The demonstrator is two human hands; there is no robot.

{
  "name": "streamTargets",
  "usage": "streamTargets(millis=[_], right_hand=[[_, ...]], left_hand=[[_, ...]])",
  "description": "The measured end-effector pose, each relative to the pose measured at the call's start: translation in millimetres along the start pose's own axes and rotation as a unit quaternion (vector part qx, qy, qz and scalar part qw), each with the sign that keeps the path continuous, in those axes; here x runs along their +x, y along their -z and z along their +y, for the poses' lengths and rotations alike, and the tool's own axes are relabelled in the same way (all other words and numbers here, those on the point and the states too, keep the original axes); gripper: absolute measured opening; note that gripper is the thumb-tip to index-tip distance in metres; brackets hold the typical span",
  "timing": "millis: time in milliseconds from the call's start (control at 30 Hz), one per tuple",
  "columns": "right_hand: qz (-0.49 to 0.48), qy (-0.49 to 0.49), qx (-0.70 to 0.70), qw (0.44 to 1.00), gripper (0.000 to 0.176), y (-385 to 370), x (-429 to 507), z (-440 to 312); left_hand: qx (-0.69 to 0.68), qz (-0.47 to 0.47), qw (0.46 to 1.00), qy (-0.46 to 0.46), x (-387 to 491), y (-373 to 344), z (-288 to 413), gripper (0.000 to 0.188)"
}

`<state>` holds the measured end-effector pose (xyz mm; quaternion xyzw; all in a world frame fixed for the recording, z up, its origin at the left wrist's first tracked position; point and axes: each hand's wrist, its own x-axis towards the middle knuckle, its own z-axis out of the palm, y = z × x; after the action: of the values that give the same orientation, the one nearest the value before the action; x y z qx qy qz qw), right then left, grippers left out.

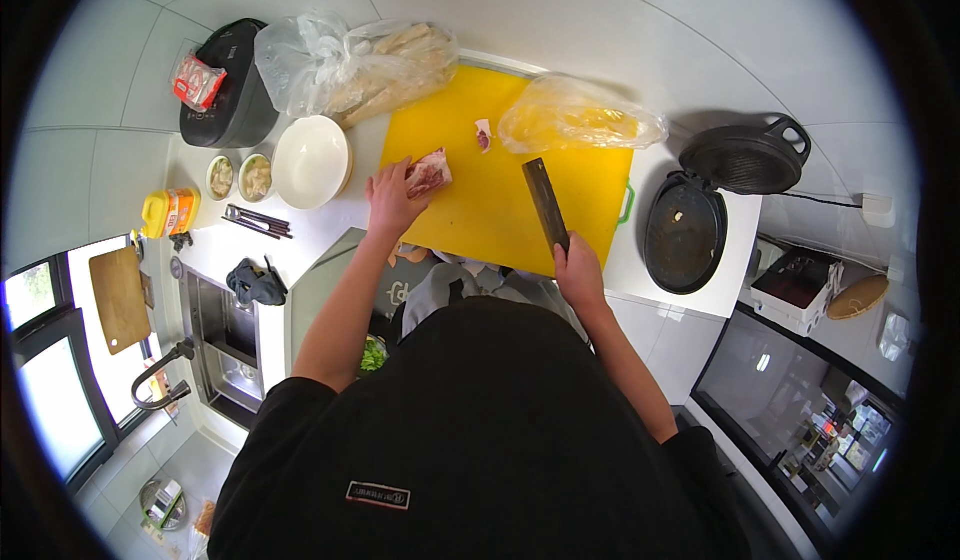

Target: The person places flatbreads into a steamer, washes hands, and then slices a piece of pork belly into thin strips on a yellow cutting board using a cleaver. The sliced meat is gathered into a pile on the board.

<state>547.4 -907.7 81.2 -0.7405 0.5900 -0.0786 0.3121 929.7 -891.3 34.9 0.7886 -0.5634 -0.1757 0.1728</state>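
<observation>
A yellow cutting board [487,215] lies on the counter before me. My left hand [395,196] holds a piece of raw meat [429,173] at the board's left side, its fingers over the meat's near left end. Gripped by the handle in my right hand [580,267] is a kitchen cleaver [547,203], its blade pointing away from me above the board's right half. The cleaver and the meat are well apart. A small cut scrap of meat [483,135] sits farther back on the board. Behind it, a clear plastic bag [577,117] partly covers the board's back right.
A white bowl [311,162], two small filled bowls [256,177] and chopsticks [259,221] stand left. Behind them are a black appliance [232,87] and a filled plastic bag [375,64]. An open electric griddle [686,233] is at right. The sink [225,335] lies far left.
</observation>
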Motion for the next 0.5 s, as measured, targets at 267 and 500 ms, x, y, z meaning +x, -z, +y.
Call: streamTargets(millis=[267, 500], right_hand=[[0.001, 0.001, 0.016, 1.000, 0.035, 0, 0, -1], [0.003, 0.003, 0.000, 1.000, 0.034, -1, -1, -1]], left_hand=[[0.031, -0.013, 0.998, -0.051, 4, -6, 1, 0.072], [0.158, 0.115, 0.976, -0.093, -76, -47, 31, 0.076]])
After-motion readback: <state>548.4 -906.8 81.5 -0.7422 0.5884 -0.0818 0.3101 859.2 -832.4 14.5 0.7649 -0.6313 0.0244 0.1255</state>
